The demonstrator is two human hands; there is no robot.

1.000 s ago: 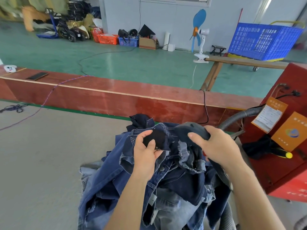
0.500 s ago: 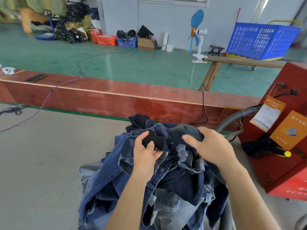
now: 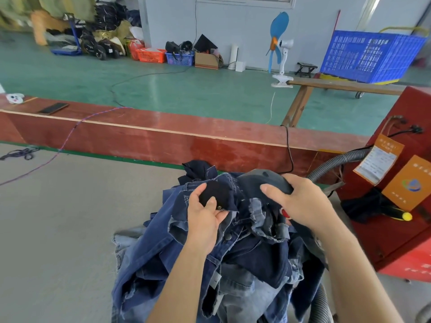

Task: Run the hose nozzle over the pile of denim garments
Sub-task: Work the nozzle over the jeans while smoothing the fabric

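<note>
A pile of denim garments (image 3: 233,259) lies heaped under both hands, a jumble of dark indigo and paler washed blue pieces with frayed hems, white stitching and metal snap buttons. The left hand (image 3: 205,217) pinches a fold of very dark cloth between thumb and fingers near the top of the heap, a small metal button showing just by the thumb. Just right of it, the right hand (image 3: 300,203) curls over the rear of a dark grey, rounded nozzle (image 3: 258,180), gripping it; the nozzle's front rests on the denim at the crest of the pile, and a small red part shows beneath the palm. A ribbed grey hose (image 3: 333,163) arcs away beyond the right hand toward a red machine (image 3: 396,229) on that side, which bears orange tags. More ribbed hose shows below the right forearm at the pile's edge. Beyond both hands runs a long red-brown table (image 3: 163,138).
</note>
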